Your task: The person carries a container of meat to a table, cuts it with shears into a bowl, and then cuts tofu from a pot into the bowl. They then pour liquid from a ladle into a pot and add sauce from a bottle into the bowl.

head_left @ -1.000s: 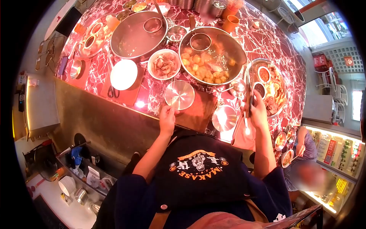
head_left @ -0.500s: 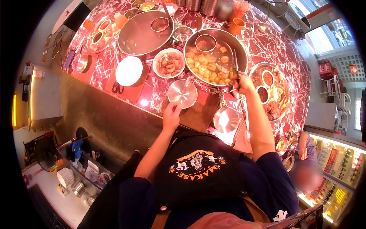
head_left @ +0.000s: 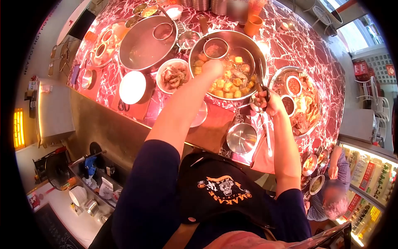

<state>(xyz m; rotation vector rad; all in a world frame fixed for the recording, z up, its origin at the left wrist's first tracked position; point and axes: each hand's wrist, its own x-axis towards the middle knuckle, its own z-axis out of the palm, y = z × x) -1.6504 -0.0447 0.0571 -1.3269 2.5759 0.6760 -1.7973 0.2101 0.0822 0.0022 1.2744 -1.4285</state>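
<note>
My left hand (head_left: 213, 68) reaches over the near left side of a wide metal pot (head_left: 191, 62); motion blurs its fingers. Yellow tofu-like cubes (head_left: 226, 85) sit in the pot's broth, below a round strainer (head_left: 215, 48) at the back. At the pot's right rim, my right hand (head_left: 270, 102) is closed around black-handled scissors (head_left: 265, 92), their blades pointing away over the rim. A ladle-like round bowl (head_left: 244, 58) rests in the broth near them. My left forearm partly covers a shallow metal bowl (head_left: 201, 115) at the counter's near edge.
Left of the pot stand a bowl of meat pieces (head_left: 173, 76), another large pot (head_left: 143, 50) and a white bowl (head_left: 132, 87). On the right lie a platter with sauce bowls (head_left: 304, 120) and a shiny metal bowl (head_left: 241, 138). Another person (head_left: 331, 199) is at lower right.
My left hand has left the shallow metal bowl's rim and moved up and right over the pot. My right hand has shifted slightly toward me, still holding the scissors.
</note>
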